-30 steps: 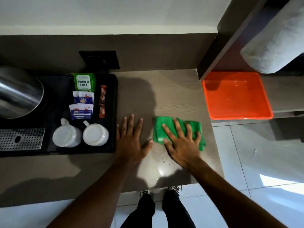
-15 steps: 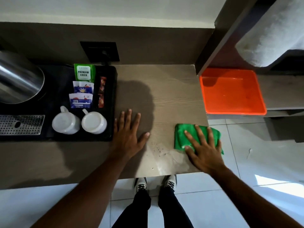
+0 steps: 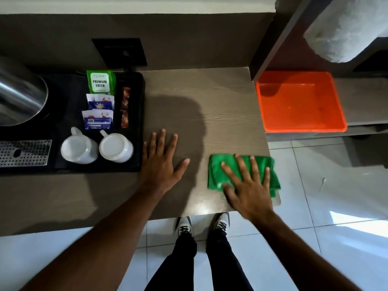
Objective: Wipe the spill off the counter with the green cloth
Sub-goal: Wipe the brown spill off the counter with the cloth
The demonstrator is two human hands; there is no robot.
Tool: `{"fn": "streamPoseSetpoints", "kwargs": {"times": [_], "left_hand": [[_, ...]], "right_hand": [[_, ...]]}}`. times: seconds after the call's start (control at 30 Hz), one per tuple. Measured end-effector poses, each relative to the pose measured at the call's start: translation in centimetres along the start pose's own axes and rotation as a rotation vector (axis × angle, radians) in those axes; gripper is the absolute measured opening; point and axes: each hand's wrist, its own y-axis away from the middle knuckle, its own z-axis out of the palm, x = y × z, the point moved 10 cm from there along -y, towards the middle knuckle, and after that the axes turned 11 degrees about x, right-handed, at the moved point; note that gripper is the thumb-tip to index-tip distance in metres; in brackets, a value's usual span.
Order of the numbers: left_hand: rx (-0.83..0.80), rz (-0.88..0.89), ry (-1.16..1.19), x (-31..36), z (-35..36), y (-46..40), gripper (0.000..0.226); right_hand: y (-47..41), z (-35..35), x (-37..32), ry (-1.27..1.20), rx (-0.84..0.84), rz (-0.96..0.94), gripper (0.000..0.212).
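Observation:
A folded green cloth (image 3: 216, 173) lies on the wood-grain counter (image 3: 220, 106) near its front right corner. My right hand (image 3: 245, 185) presses flat on the cloth with fingers spread, covering its middle. A wet, shiny patch (image 3: 201, 204) glints on the counter just left of and below the cloth, at the front edge. My left hand (image 3: 161, 164) rests flat on the counter, fingers apart, between the black tray and the cloth, holding nothing.
A black tray (image 3: 138, 122) on the left carries two upturned white mugs (image 3: 115, 148), tea and sugar sachets (image 3: 100, 82) and a steel kettle (image 3: 19, 95). An orange tray (image 3: 300, 101) sits on a lower shelf to the right. The counter ends just right of the cloth.
My right hand slid the cloth rightward toward the counter's right edge, then back slightly left over the wet patch. The droplets seen earlier are smeared. My left hand stayed put.

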Motion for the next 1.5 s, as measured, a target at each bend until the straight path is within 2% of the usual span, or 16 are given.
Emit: {"fn": "streamPoseSetpoints", "kwargs": {"times": [0.07, 0.1, 0.2, 0.23, 0.3, 0.37, 0.43, 0.53, 0.67, 0.77, 0.83, 0.93, 1.03, 1.13, 1.33, 1.5], "left_hand": [[-0.003, 0.0, -0.008, 0.0, 0.2, -0.1, 0.081], [-0.008, 0.0, -0.01, -0.1, 0.2, -0.1, 0.081], [-0.026, 0.009, 0.0, -0.2, 0.2, 0.1, 0.081], [-0.019, 0.009, 0.016, -0.1, 0.0, 0.1, 0.081], [-0.006, 0.002, 0.036, -0.1, -0.5, -0.1, 0.082], [-0.019, -0.005, 0.048, 0.0, -0.4, -0.1, 0.082], [-0.027, -0.013, 0.055, -0.1, -0.3, -0.1, 0.082], [-0.031, -0.038, 0.075, -0.3, -0.2, -0.2, 0.084], [-0.035, -0.036, 0.071, -0.2, -0.3, -0.3, 0.083], [-0.031, -0.04, 0.136, -0.5, -0.4, -0.3, 0.08], [0.002, -0.054, 0.185, -0.6, -0.6, -0.4, 0.072], [0.053, -0.078, 0.229, -0.6, -0.9, -0.4, 0.064], [0.024, -0.095, 0.24, -0.9, -0.1, -0.4, 0.072], [0.026, -0.069, 0.219, -0.7, -0.3, -0.3, 0.075], [-0.054, 0.035, 0.184, -0.4, -0.8, 3.3, 0.071], [0.013, 0.198, 0.171, -1.0, -2.6, 12.4, 0.056]], "right_hand": [[-2.2, 0.4, -1.8, -0.033, -0.003, 0.176, 0.064], [-2.2, 0.5, -4.0, -0.04, -0.001, 0.174, 0.065], [3.0, 1.4, -9.4, -0.058, -0.031, -0.135, 0.063], [5.1, 1.2, -8.1, -0.054, -0.034, -0.204, 0.061], [6.7, 0.3, -2.3, -0.03, -0.01, -0.206, 0.059], [6.4, -0.5, 3.3, 0.029, -0.043, -0.068, 0.058], [6.2, -0.3, 4.5, 0.046, -0.101, 0.041, 0.061], [6.9, 0.9, 0.1, 0.029, -0.162, 0.016, 0.068], [6.2, 2.0, -6.1, 0.072, -0.209, -0.217, 0.069], [3.2, 2.2, -8.1, 0.028, -0.218, -0.233, 0.066], [-0.4, 1.9, -8.8, -0.017, -0.244, -0.18, 0.064], [-10.0, 1.3, -9.8, -0.056, -0.155, -0.073, 0.062], [-18.6, 2.7, -11.3, -0.081, -0.194, -0.019, 0.062], [-21.3, 3.5, -12.2, -0.035, -0.218, -0.044, 0.061], [-13.1, 2.7, -12.6, 0.056, -0.208, -0.255, 0.063], [0.6, 3.2, -14.1, -0.008, -0.236, -0.303, 0.062]]}}
